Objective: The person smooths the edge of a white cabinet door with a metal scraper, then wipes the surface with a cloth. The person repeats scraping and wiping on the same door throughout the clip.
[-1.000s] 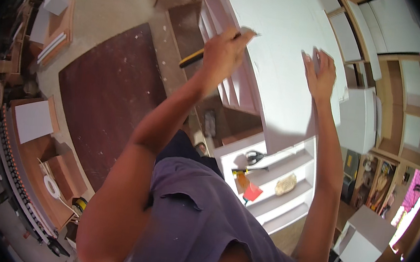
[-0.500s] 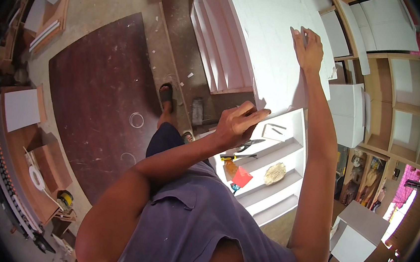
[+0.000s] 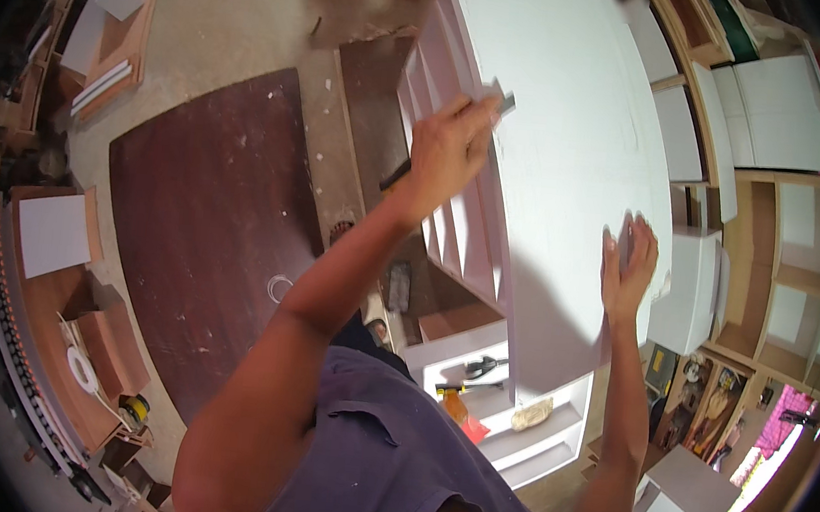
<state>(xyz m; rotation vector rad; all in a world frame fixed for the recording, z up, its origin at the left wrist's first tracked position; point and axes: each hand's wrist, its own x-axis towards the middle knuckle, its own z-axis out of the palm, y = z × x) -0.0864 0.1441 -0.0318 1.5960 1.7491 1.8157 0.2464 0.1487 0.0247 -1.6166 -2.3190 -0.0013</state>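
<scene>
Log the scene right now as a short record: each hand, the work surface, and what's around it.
Left hand: gripping a grey-tipped tool near the left edge of the white panel
Right hand: at the panel's right side; whether it holds anything is unclear
Panel's left flank: open compartments
Near the torso: white frame, with a pale clump and red piece
Person's left: dark brown board

A large white rectangular cabinet (image 3: 559, 172) lies with its broad, scuffed face upward, compartments along its left side; a small flat grey blade-like piece (image 3: 508, 103) sits near the face's left edge.
</scene>
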